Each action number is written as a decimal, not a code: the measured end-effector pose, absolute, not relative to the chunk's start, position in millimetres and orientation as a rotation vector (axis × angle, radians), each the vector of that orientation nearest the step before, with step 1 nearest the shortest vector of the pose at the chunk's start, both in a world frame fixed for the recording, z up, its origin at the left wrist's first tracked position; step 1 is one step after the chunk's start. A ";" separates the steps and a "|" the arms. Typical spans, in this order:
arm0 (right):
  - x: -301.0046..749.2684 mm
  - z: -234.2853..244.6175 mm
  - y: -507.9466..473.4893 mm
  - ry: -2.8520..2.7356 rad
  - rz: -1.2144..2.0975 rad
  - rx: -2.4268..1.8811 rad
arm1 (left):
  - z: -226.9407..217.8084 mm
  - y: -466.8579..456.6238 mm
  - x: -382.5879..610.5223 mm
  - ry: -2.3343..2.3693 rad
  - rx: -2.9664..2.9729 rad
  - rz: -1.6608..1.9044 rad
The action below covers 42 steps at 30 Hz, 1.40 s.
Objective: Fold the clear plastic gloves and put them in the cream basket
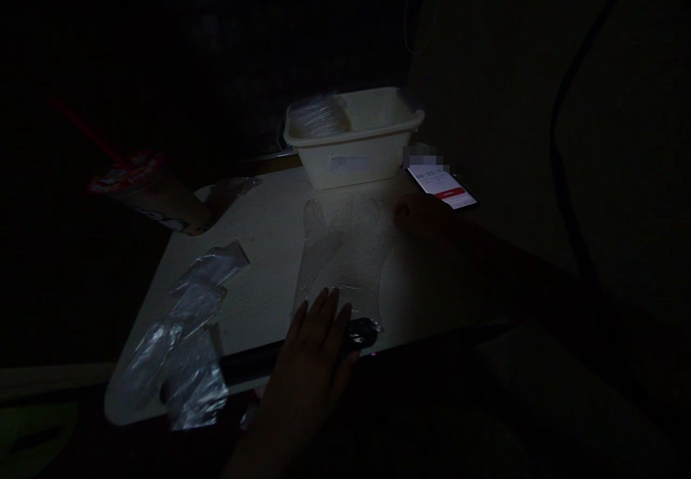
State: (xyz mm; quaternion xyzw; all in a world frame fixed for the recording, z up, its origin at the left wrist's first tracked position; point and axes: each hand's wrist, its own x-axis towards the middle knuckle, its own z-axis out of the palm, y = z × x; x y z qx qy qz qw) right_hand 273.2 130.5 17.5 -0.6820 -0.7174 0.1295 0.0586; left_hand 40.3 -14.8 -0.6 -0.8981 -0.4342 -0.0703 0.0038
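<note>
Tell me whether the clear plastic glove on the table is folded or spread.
Spread: the clear plastic glove lies flat, finger shapes apart and pointing toward the white bin, with the left hand over its near end.

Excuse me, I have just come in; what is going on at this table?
In dim light, a person has a clear plastic glove spread on a pale table. The left hand lies over a black bar, its fingertips on the glove's lower end. The right hand is beside the glove's finger end; it is too dark to tell whether they touch. Folded plastic packets lie along the table's left side, near a cup with a red straw. A lit phone lies beside a white tub.
</note>
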 end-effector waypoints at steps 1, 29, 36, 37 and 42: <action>274.7 17.8 131.1 -2.176 0.421 -2.062 | -1.0 -15.4 40.4 -1.351 -2.811 -0.193; 240.6 8.3 113.4 -1.875 0.643 -1.351 | 39.4 127.0 86.0 -1.246 -3.005 -0.781; 240.9 -0.2 98.4 -2.085 0.256 -1.507 | 45.9 133.3 91.4 -1.076 -3.027 -0.531; 242.1 -2.7 98.3 -2.108 0.182 -1.523 | 45.1 134.2 89.8 -1.079 -3.012 -0.551; 246.1 -8.6 99.1 -2.210 0.094 -1.552 | 36.5 133.1 75.6 -1.023 -3.028 -0.554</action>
